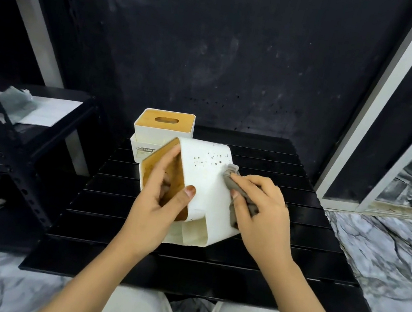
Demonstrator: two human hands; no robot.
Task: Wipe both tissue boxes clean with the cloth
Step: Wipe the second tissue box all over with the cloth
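hands: the left hand [163, 197] grips the near tissue box [204, 190] at its wooden lid end, thumb across the white side, holding it tilted on the bench [296, 224]. the right hand [263, 211] is closed round a bunched grey cloth [233, 180], which is pressed against the box's white upper face.

condition: dark specks [209, 159] show on that face just beyond the cloth, so this face is judged only part cleaned. whether the other faces have been wiped cannot be told.

outstanding: the second tissue box [164, 127] stands upright at the far edge of the bench, just behind the first, with no hand on it; its state of cleaning cannot be read. task judged at an early to middle stage.
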